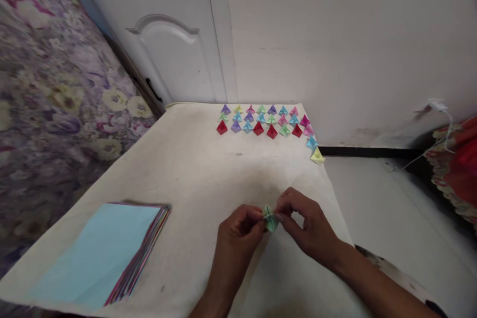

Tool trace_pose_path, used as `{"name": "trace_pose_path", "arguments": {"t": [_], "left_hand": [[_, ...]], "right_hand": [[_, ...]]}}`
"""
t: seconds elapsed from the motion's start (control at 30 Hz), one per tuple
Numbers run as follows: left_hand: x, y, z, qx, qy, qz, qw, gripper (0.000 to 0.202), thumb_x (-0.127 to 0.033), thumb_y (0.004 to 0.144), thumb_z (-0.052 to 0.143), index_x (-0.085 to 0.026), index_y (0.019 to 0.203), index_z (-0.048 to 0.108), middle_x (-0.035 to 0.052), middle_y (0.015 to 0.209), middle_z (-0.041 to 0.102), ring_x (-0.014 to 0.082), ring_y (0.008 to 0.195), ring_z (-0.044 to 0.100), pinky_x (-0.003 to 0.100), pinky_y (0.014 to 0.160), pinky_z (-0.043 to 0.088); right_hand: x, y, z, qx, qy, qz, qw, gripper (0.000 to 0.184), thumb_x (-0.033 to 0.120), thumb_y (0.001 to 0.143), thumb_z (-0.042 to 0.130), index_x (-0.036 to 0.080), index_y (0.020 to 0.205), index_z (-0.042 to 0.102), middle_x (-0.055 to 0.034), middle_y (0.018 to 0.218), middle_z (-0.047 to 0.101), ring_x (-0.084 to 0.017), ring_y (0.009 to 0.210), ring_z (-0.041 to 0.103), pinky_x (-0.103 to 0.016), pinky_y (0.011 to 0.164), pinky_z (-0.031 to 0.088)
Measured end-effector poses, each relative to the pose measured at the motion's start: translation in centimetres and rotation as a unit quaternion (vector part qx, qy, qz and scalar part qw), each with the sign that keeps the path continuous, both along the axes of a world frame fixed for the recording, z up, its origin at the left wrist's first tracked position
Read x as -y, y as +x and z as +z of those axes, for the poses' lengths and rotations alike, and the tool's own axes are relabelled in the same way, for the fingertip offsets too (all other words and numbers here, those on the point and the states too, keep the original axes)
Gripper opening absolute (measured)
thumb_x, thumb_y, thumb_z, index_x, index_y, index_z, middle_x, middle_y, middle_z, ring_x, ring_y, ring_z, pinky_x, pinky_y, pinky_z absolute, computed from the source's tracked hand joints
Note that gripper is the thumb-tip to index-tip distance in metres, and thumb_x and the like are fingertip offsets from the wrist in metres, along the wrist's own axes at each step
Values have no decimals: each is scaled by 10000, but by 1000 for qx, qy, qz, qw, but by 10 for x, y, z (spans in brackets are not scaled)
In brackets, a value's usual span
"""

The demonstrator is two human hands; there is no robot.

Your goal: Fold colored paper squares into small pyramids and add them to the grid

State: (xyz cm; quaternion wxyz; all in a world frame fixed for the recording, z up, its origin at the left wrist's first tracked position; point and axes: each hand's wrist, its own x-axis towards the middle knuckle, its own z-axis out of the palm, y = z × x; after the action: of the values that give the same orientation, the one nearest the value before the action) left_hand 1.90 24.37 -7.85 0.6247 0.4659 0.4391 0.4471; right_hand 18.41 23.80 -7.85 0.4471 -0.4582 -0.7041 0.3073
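Observation:
A small green folded paper piece (pixel 270 219) is pinched between both my hands just above the white table (pixel 194 169). My left hand (pixel 238 231) grips its left side with curled fingers. My right hand (pixel 305 226) pinches its right side with thumb and fingertips. Several finished folded paper shapes (pixel 264 121) in red, purple, blue, green and pink stand in rows at the table's far edge, with a blue one (pixel 311 142) and a yellow one (pixel 317 156) trailing along the right edge.
A stack of coloured paper sheets (pixel 108 251), light blue on top, lies at the near left of the table. A floral bedspread (pixel 48 99) lies to the left, a white cabinet door (pixel 167 44) behind, red cloth (pixel 460 169) at right.

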Motion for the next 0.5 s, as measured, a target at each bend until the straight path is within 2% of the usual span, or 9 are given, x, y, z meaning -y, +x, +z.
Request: {"name": "trace_pose_path", "arguments": {"t": [0.3,0.5], "left_hand": [[-2,-1,10,-25,-2,38,999,47,-193,700,649,-161,673,630,24,804,647,140,731,590,241,687,488],[-1,-1,9,-25,-4,35,999,32,-162,702,645,-161,676,626,18,785,649,131,717,586,228,673,479]], "right_hand": [[0,5,-1,-55,-21,3,998,47,166,844,487,191,812,510,-30,800,563,-140,680,564,-303,631,479],[0,3,-3,-48,-2,-7,999,56,147,829,488,192,838,520,-48,887,558,-138,695,564,-301,626,489]]}}
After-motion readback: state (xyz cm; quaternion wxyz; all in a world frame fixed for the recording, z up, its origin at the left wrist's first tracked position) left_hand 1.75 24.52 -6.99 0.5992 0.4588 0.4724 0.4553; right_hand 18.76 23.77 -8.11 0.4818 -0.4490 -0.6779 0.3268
